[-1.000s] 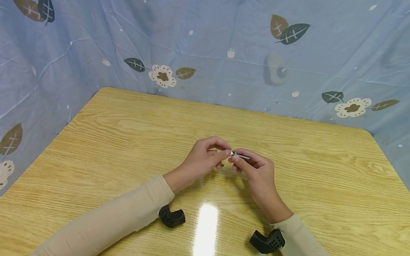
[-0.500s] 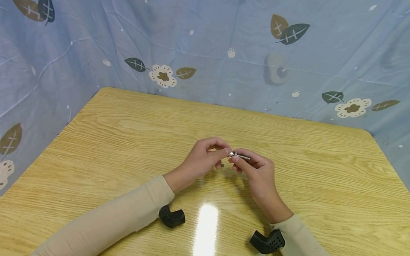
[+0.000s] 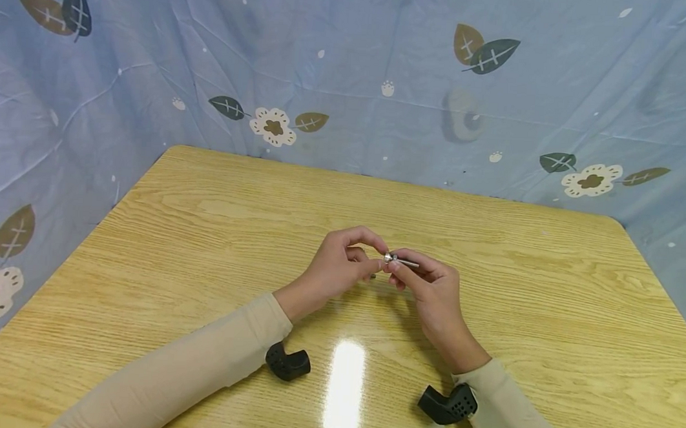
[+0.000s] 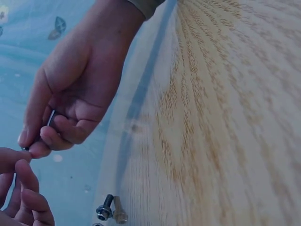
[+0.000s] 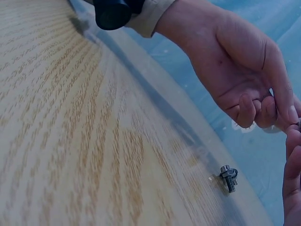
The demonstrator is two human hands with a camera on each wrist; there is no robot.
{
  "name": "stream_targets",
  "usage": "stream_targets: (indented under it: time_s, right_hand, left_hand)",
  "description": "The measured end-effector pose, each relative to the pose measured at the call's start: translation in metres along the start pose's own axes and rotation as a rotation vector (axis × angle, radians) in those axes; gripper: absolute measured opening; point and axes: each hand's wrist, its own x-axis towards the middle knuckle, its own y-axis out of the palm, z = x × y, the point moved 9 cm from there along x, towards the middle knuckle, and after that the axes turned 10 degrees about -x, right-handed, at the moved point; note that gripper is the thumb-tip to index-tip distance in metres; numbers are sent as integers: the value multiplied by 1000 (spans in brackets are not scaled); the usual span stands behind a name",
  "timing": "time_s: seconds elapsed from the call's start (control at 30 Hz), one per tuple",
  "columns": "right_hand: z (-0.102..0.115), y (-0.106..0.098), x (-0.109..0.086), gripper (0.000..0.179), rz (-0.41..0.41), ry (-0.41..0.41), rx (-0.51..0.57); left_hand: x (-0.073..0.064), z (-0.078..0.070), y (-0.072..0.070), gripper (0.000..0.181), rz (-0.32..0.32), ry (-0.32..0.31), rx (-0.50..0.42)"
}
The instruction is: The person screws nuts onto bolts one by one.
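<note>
In the head view, my right hand [image 3: 432, 286] pinches a silver bolt [image 3: 407, 263] with a nut [image 3: 394, 258] on it, between thumb and forefinger. The bolt's shank points to the right. My left hand [image 3: 340, 262] has thumb and forefinger on either side of the bolt's left end, the other fingers curled beneath. In the left wrist view, the fingertips of both hands meet and nearly cover the bolt. A second bolt [image 5: 229, 179] with a nut lies on the table below the hands; in the head view the left hand mostly hides it.
The wood-grain table [image 3: 233, 202] stretches around both hands, with a bright light reflection [image 3: 343, 392] near its front. A blue patterned curtain [image 3: 350, 78] hangs behind and along the sides. Black camera mounts [image 3: 449, 404] sit at both wrists.
My left thumb and forefinger have spread a little apart, the thumb moving downward, so more of the bolt's left end shows. My right hand has stayed in place.
</note>
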Motion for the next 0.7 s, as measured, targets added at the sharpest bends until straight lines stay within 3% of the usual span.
stream_targets:
  time_s: [0.1, 0.37, 0.7]
  right_hand:
    - [0, 0, 0, 23, -2, -1, 1]
    - [2, 0, 0, 22, 7, -21, -2]
    - [-2, 4, 0, 29, 76, 39, -2]
  left_hand:
    - [0, 0, 0, 16, 5, 0, -8]
    - [2, 6, 1, 14, -7, -77, -25]
    - [2, 4, -1, 10, -30, -59, -30]
